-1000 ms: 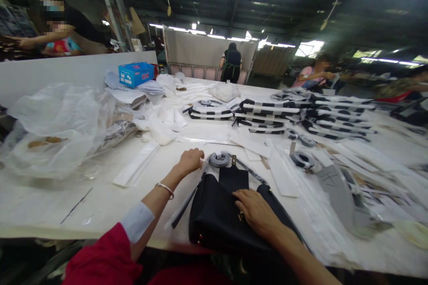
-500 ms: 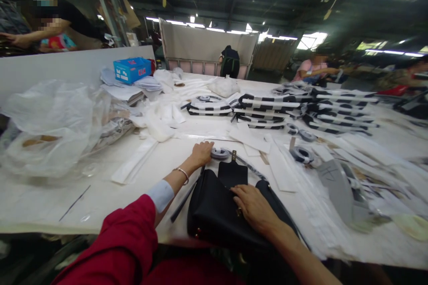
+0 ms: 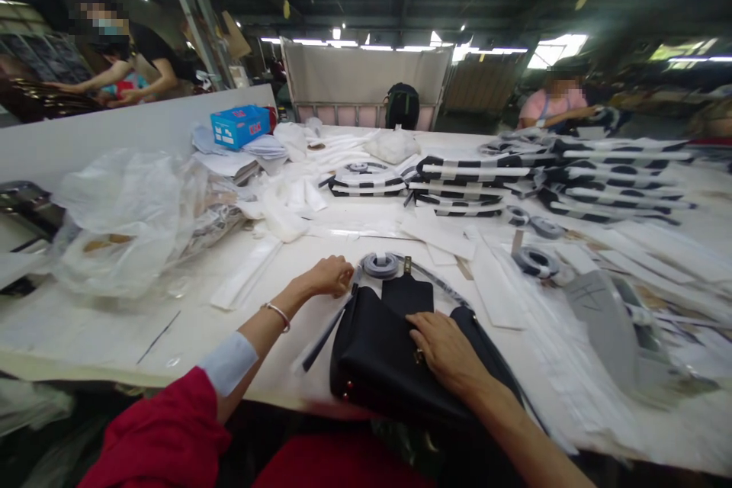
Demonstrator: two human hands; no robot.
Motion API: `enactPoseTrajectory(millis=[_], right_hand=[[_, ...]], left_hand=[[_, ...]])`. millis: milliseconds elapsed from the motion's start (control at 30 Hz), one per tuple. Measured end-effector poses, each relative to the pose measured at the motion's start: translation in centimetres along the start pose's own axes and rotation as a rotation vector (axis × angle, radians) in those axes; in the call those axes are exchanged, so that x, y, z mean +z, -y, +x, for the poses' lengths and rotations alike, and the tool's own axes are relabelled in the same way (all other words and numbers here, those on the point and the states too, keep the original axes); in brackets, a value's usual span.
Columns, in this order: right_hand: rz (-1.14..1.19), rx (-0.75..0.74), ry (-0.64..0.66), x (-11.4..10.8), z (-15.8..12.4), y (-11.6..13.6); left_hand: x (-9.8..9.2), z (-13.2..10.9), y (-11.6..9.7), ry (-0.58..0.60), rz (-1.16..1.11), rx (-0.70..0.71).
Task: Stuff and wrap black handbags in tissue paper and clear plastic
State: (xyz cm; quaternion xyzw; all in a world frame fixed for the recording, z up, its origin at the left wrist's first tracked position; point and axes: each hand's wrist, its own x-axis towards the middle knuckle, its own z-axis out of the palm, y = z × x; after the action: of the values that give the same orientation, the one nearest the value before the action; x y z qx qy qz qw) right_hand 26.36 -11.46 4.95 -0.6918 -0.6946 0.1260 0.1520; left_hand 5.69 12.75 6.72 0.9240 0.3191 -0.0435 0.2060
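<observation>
A black handbag [image 3: 371, 354] lies on the table in front of me, its flap [image 3: 409, 297] folded back away from me with a metal fitting at the tip. My right hand [image 3: 446, 347] rests on the bag with fingers stretched out, a ring on one of them. To the left of the flap, my left hand [image 3: 335, 276] is closed, fingers curled together beside the bag's strap [image 3: 323, 339]. What those fingers hold, if anything, is hidden. Beyond the bag sits a coil of wrapped grey strap [image 3: 380, 265], and a length of strap runs from it toward the bag's right side.
Stacks of black pieces wrapped in white [image 3: 469, 175] stand at the back right. Clear plastic bags [image 3: 131, 221] heap on the left, near a blue box [image 3: 240, 126]. A grey tape dispenser-like object [image 3: 606, 328] and white strips lie at right. Other people work beyond the table.
My left hand has drawn back slightly to the left, away from the coil, its fingers more curled. My right hand stays on the bag. The whole view has shifted a little.
</observation>
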Motion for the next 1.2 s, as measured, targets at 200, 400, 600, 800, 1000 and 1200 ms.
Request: enactPoseTrajectory(millis=[200, 400, 600, 800, 1000, 1200], right_hand=[[0.007, 0.001, 0.000, -0.2, -0.1, 0.3], [-0.002, 0.007, 0.002, -0.2, 0.0, 0.3], [-0.006, 0.018, 0.011, -0.4, 0.0, 0.5], [0.011, 0.022, -0.015, -0.1, -0.1, 0.3], [0.011, 0.020, -0.018, 0.2, 0.0, 0.0], [0.027, 0.026, -0.015, 0.2, 0.0, 0.1]], left_hand=[[-0.1, -1.7, 0.2, -0.028, 0.061, -0.031], [-1.7, -1.7, 0.6, -0.113, -0.090, -0.040], [0.6, 0.5, -1.6, -0.136, -0.290, -0.012], [0.1, -1.2, -0.5, -0.071, -0.378, 0.047], [0.7, -0.7, -0.6, -0.228, -0.349, -0.018], [1.6, 0.2, -2.1, -0.209, -0.293, -0.023]])
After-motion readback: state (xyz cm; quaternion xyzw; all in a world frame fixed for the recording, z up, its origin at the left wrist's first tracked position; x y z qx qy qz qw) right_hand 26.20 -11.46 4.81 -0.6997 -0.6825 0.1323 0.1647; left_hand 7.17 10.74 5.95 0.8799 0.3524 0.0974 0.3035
